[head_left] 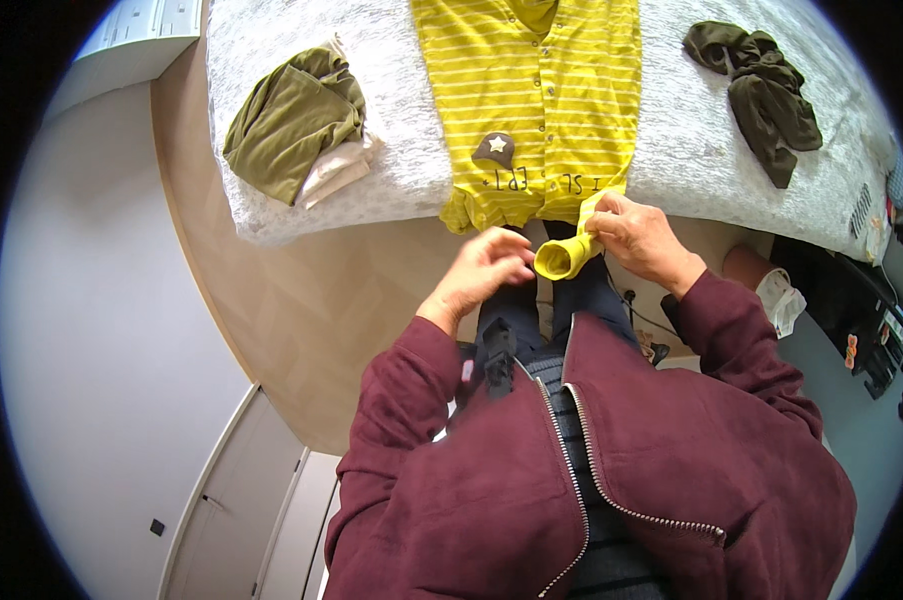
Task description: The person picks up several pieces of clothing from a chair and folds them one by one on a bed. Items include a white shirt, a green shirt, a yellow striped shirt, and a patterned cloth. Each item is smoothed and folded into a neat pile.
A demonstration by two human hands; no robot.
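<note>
A yellow garment with white stripes point(581, 110) and a button front lies spread on the bed, its near end hanging over the edge toward me. It bears a dark patch with a pale star point(495, 149) and dark lettering. My right hand point(633, 232) pinches one tube-shaped end of it, a sleeve or leg. The round yellow cuff opening point(559, 259) faces me. Just left of this cuff, my left hand point(486, 268) is held with bent fingers apart, apparently holding nothing. Another gathered yellow end point(459, 212) sits at the bed edge beyond my left hand.
On the bed point(391, 60), with its pale fluffy cover, an olive folded garment point(301, 125) rests on cream cloth point(339, 172) at left. Dark crumpled clothing point(761, 95) lies at right. A bin with a white liner point(779, 300) stands below the right side.
</note>
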